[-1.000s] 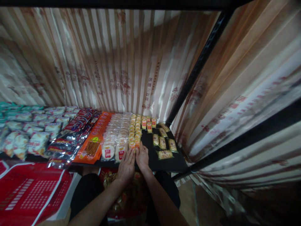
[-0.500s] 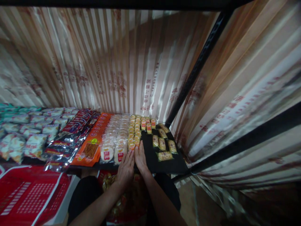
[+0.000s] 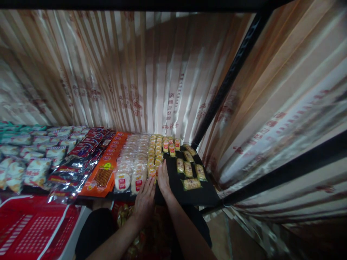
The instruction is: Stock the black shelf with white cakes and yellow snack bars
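My left hand (image 3: 146, 195) lies with straight fingers at the near end of a double column of small yellow packaged snacks (image 3: 153, 153), its fingertips touching the front packs. Along the right side of that column, my right hand (image 3: 163, 179) is stretched out, fingers extended and thumb side inward. Neither hand grips anything. Just left of my left hand are rows of clear-wrapped round white crackers (image 3: 135, 159) with red labels. To the right of my right hand, several loose yellow-green snack packs (image 3: 188, 169) lie on the black shelf (image 3: 175, 193).
Further left are an orange bag of stick snacks (image 3: 104, 169), dark shiny packets (image 3: 78, 155) and white snack bags (image 3: 36, 169). A red basket (image 3: 40, 216) stands low at the left. A black metal post (image 3: 230, 76) rises at the right, before a pleated curtain (image 3: 130, 72).
My hands have come slightly apart, with the right one now along the column's right side and a gap between them. The camera view has shifted a little.
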The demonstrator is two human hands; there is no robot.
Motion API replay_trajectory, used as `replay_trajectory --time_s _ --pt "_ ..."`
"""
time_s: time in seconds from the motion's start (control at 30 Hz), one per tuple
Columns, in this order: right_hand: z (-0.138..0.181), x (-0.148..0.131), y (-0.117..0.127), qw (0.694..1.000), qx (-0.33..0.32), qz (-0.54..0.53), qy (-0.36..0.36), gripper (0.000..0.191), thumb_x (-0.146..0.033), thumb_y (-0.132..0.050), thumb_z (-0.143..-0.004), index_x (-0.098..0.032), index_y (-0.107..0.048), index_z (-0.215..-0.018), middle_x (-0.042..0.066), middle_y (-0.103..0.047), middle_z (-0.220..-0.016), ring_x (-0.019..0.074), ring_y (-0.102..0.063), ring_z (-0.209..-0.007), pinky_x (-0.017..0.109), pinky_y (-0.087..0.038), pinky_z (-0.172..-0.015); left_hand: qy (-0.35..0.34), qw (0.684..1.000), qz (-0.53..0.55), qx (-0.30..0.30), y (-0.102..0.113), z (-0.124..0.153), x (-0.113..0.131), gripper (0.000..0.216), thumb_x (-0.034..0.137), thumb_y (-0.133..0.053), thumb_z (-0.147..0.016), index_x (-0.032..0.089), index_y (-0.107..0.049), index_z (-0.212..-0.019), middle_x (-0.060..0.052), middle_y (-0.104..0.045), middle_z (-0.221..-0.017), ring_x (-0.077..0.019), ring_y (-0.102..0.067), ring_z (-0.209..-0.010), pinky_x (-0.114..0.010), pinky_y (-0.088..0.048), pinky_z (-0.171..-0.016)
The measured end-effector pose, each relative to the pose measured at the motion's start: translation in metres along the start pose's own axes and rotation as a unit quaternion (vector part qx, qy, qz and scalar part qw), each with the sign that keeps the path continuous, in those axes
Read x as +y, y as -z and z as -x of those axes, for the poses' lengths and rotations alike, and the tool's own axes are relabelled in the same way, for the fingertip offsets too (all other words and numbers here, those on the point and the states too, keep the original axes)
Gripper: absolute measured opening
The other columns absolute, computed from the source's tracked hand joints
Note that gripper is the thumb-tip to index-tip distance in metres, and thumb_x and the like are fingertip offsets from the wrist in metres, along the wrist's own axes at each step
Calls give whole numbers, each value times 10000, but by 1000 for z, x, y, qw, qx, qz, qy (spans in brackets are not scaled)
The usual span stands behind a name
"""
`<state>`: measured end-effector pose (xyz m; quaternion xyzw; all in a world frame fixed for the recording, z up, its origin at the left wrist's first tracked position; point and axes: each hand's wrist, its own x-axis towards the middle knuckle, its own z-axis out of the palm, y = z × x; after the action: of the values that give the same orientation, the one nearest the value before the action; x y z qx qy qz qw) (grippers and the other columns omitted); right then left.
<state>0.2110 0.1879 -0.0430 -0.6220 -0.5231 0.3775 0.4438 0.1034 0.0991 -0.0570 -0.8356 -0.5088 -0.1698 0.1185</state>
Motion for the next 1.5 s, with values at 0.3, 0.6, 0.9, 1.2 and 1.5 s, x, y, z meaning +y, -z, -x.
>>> replay_trajectory --time_s 0.3,0.6,0.9,1.2,1.5 --pt "-7 2 0 998 -17 -54 11 873 -665 -204 -810 -54 -111 -1425 116 -123 -1497 173 -113 -1378 337 -84 -1127 20 1000 -11 -9 -1 -2 3 461 197 -400 -797 117 -511 -1237 -73 -442 -1378 -190 -307 -1327 -354 -242 -1099" --pt "-20 1 -1 997 -25 -74 29 852 -686 -207 -800 -95 -210 -1414 87 -182 -1491 158 -146 -1372 322 -83 -1130 17 1000 -24 0 -9 1 4 401 252 -403 -821 145 -571 -1168 -72 -465 -1362 -208 -346 -1306 -374 -262 -1081" --pt "-33 8 -2 994 -11 -111 6 804 -671 -227 -812 -143 -211 -1418 59 -191 -1488 156 -159 -1368 322 -115 -1124 5 999 -51 19 -10 2 4 393 254 -426 -800 149 -573 -1149 -86 -461 -1363 -215 -327 -1315 -392 -243 -1094" --pt "-36 5 -2 991 -2 -136 2 794 -678 -258 -800 -176 -231 -1415 52 -218 -1482 168 -188 -1362 341 -151 -1118 5 998 -49 25 -13 3 4 412 222 -448 -771 158 -551 -1165 -82 -446 -1373 -211 -287 -1332 -390 -224 -1104" --pt "-37 9 1 987 29 -161 9 781 -675 -276 -801 -192 -237 -1413 45 -216 -1484 174 -190 -1363 351 -147 -1117 7 998 -51 23 -14 2 4 398 305 -441 -801 153 -569 -1145 -104 -456 -1362 -223 -332 -1311 -404 -222 -1093"
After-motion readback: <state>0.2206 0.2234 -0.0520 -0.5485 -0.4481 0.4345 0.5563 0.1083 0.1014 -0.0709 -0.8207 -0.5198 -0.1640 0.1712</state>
